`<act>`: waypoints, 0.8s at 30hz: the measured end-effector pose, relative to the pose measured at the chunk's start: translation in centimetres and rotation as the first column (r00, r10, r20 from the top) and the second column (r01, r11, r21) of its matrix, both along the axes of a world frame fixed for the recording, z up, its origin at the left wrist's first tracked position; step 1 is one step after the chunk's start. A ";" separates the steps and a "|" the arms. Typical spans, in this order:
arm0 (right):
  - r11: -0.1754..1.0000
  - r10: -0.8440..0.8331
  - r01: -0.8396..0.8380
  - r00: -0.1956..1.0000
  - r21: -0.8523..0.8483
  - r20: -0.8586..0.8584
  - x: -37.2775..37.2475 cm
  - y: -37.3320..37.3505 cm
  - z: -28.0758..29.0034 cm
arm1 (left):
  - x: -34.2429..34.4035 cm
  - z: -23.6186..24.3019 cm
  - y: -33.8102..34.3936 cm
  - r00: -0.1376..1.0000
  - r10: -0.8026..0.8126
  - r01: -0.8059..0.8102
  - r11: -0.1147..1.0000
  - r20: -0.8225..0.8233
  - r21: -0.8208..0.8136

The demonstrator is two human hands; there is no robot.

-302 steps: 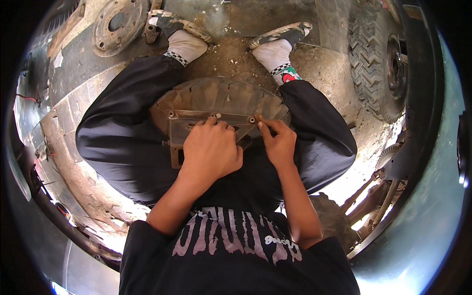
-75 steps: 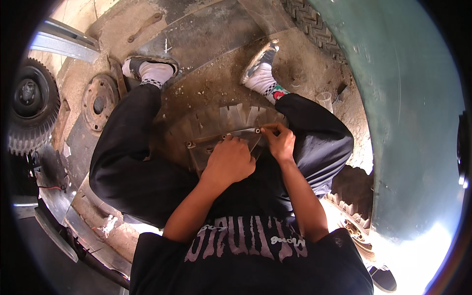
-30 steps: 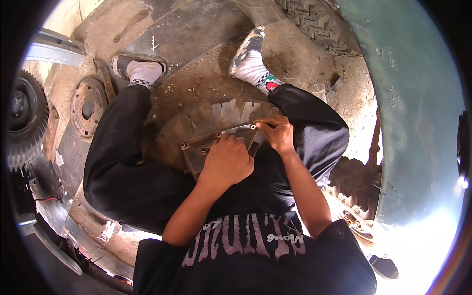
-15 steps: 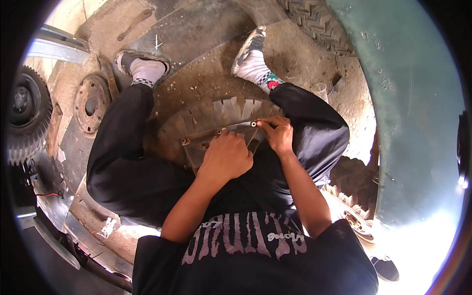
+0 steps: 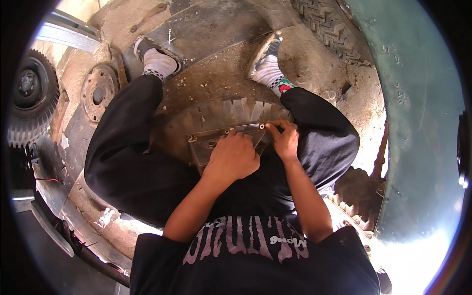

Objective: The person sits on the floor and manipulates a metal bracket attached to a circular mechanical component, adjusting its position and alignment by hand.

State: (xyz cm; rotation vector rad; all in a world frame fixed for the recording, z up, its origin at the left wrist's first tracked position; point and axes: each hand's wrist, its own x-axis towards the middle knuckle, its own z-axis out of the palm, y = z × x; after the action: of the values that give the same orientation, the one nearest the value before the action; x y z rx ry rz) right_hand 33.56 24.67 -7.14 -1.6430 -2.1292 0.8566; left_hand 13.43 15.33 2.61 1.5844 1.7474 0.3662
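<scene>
A dark, angular metal bracket [image 5: 200,149] sits between my legs, with ring-shaped nuts or bushings along its far edge. My left hand [image 5: 233,155] is closed over the bracket's middle, its fingertips curled at the middle nut and mostly hidden. At the bracket's right end, my right hand [image 5: 284,139] pinches with thumb and forefinger at the right nut [image 5: 262,126]. Nobody touches the left nut [image 5: 190,138]. Beyond the bracket lies a worn, round tyre-like piece [image 5: 216,110] with notched treads, partly covered by the bracket and my legs.
A rusty round metal disc [image 5: 97,93] and a small black wheel [image 5: 33,88] stand at the left. A large treaded tyre [image 5: 329,32] is at the far right, beside a green curved panel [image 5: 418,98]. A clear plastic cup [image 5: 328,97] sits near my right knee.
The whole view has shifted a little, so everything appears slightly to the right. Both hands stay at the same places on the bracket, with little visible finger movement.
</scene>
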 end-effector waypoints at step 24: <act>0.996 -0.047 0.047 0.999 0.080 0.000 -0.8 -0.8 -0.5 | -0.2 0.7 0.6 1.000 -0.008 0.007 0.996 -0.016 -0.092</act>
State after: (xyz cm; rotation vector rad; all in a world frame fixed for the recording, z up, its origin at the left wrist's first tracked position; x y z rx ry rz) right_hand 32.71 23.87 -7.63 -1.6470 -2.0890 0.7465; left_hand 13.28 15.90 3.31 1.5321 1.7448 0.2665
